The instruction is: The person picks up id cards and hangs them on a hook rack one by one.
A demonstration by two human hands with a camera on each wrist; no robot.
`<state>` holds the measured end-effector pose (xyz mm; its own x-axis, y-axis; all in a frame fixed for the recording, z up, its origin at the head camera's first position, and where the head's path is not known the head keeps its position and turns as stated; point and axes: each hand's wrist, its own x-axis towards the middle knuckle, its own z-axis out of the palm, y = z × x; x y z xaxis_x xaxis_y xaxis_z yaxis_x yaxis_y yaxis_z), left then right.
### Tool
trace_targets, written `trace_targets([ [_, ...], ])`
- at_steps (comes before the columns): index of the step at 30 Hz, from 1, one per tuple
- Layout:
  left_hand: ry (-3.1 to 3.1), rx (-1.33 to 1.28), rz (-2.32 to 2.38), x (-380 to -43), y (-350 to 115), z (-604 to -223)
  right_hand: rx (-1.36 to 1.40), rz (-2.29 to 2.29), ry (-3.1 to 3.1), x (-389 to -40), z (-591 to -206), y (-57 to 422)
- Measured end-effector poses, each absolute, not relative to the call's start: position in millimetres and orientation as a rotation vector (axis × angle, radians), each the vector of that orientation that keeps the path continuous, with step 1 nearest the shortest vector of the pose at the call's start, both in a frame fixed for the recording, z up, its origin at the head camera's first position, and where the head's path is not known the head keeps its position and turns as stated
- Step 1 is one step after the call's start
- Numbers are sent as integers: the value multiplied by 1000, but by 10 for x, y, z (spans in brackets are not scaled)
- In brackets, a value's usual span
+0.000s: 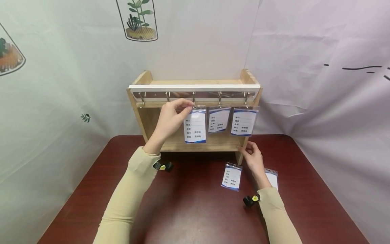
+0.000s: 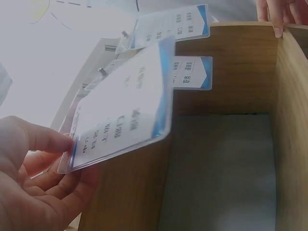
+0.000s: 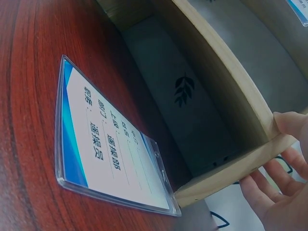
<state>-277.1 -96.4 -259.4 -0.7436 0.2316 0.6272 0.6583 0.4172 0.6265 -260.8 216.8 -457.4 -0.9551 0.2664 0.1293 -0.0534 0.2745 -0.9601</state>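
My left hand [image 1: 173,117] pinches the top edge of a clear-sleeved name badge [image 1: 195,127] between thumb and fingers, just under the middle hook [image 1: 194,96]. In the left wrist view that badge [image 2: 125,103] tilts in front of two others, its top edge between the thumb [image 2: 45,138] and fingers. Two more name badges [image 1: 219,120] [image 1: 243,122] hang from the hooks to its right. Low on the right side panel of the wooden shelf [image 1: 195,146], my right hand [image 1: 254,161] grips the wood, thumb on one face and fingers on the other.
On the dark red table [image 1: 189,217] lie two badges, one [image 1: 232,177] before the shelf and one [image 1: 272,178] partly behind the right forearm. The two left hooks [image 1: 141,98] [image 1: 168,96] bear no badge. A pale curtain [image 1: 76,67] hangs behind.
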Motion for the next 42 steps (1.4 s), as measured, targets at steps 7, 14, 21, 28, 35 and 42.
trace_targets([
  [7,-2235,-730,-1277,-2770,-933,-2571,-191,1736,-2278,-2618,-4574,2185],
  [14,-2246,-716,-1292,-2758,-951,-2593,-184,1742,-2291,-2602,-4577,2172],
  [21,-2256,-721,-1273,-2736,-957,-2580,-192,1748,-2279,-2603,-4576,2168],
  [28,-2258,-711,-1225,-2696,-937,-2549,-192,1735,-2277,-2608,-4575,2167],
  [35,-2260,-692,-1093,-2653,-909,-2546,-192,1733,-2287,-2603,-4577,2165],
  [42,-2190,-729,-986,-2711,-855,-2609,-185,1735,-2271,-2605,-4599,2159],
])
